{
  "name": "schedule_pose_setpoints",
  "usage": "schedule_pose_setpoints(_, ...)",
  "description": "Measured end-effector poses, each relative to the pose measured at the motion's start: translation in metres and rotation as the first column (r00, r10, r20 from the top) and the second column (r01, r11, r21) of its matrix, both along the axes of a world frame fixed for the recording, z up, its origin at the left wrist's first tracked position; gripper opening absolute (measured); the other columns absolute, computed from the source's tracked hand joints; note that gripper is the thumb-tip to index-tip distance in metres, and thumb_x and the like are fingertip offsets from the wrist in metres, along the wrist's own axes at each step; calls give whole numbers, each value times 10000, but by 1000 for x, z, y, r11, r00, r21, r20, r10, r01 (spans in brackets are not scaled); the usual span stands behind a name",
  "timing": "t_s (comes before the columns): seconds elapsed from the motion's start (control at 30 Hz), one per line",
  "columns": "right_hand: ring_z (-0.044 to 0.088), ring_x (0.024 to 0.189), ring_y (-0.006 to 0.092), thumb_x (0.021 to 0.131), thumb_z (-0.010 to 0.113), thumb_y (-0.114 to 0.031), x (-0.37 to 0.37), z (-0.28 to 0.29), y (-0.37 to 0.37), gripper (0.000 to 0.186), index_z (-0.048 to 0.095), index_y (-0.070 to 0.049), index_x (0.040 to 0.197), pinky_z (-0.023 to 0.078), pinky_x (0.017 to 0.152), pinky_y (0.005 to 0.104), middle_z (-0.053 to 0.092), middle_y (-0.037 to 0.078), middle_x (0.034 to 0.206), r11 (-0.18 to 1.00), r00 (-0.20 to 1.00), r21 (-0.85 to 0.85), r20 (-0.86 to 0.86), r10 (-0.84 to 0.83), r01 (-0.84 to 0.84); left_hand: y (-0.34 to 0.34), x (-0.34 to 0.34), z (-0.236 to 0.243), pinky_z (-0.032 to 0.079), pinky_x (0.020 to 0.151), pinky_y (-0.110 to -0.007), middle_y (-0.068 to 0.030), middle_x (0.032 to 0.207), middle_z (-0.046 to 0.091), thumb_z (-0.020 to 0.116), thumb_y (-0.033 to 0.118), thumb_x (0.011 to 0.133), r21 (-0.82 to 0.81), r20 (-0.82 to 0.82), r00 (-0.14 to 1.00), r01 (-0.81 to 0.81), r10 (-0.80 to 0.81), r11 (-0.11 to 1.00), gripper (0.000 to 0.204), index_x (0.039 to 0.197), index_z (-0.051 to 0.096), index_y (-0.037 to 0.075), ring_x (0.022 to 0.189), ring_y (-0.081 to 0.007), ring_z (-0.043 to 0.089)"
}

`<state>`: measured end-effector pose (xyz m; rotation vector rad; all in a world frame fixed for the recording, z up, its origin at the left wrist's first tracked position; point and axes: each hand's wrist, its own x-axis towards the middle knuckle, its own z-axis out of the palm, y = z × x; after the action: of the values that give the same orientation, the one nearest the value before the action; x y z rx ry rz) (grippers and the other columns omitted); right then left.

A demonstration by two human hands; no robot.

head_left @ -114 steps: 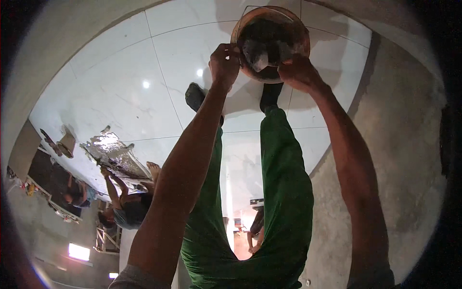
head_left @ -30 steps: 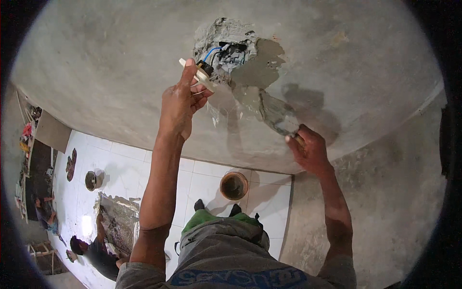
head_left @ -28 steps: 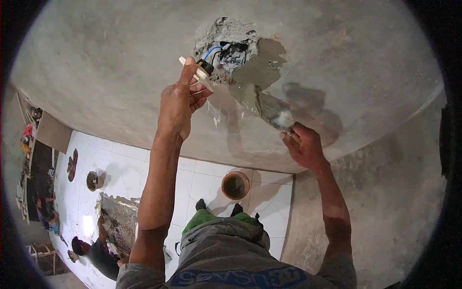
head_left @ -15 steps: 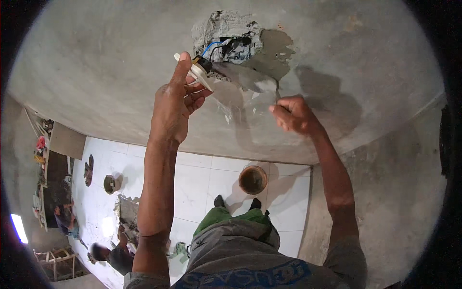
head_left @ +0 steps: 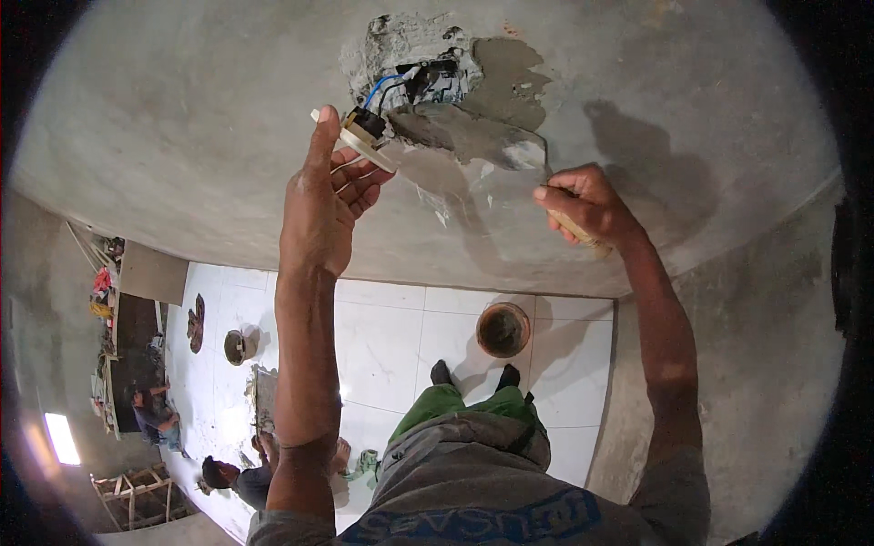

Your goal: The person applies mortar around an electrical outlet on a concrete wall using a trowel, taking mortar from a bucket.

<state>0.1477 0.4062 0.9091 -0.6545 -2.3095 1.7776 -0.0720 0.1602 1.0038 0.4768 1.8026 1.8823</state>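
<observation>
The trowel [head_left: 496, 143] now seems nearer the wall box [head_left: 442, 84].

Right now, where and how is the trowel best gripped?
Trowel: by its slim tan handle, probably from the lower right, where the right hand holds it. The broad blade points left toward the wall recess, leaving the handle as the narrow, graspable end.

Grey shirt [head_left: 473, 464], green trousers [head_left: 428, 406]
</observation>
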Motion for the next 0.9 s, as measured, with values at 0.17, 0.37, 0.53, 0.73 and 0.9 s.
schedule_pose_setpoints(0.17,539,503,102,1026,644,-286,71,-2,2,361,661,-10,793,435,445,311,603,40,631,984,993,161,81,-90,76,-3,4,1,511,836,-322,-193,953,642,673,788,824,5,-3,1000,5,-5,1000,963,1163,587,-110,944,-238,670)
schedule_pose_setpoints(0.37,557,553,104,1039,592,-445,74,-34,-33,485,702,8,907,477,519,305,629,43,685,989,955,8,-262,-140,148,-2,1,-1,508,848,-315,-182,955,645,668,773,841,3,16,1000,3,-3,1000,937,1154,602,-108,943,-227,667)
schedule_pose_setpoints(0.53,539,560,96,1062,567,-427,16,-23,-46,476,700,27,1007,458,527,295,617,30,708,995,991,62,-114,-64,71,-8,0,5,510,847,-316,-176,954,646,662,773,847,3,-20,1000,24,-24,1000,924,1142,604,-101,952,-230,669)
schedule_pose_setpoints(0.73,507,568,76,1069,562,-416,-27,-10,-38,478,655,-19,820,432,534,295,551,1,638,986,993,163,-112,-22,41,-4,1,4,505,852,-333,-150,947,646,691,762,833,-4,-7,999,31,-31,1000,873,1082,630,-72,914,-216,666)
schedule_pose_setpoints(0.9,477,559,85,1061,574,-433,-5,-51,-8,565,503,-43,659,417,534,303,492,-3,572,832,978,539,-207,-17,128,-3,-1,1,515,858,-328,-187,967,652,645,777,854,-6,-23,999,23,-23,1000,974,1202,583,-131,947,-242,677)
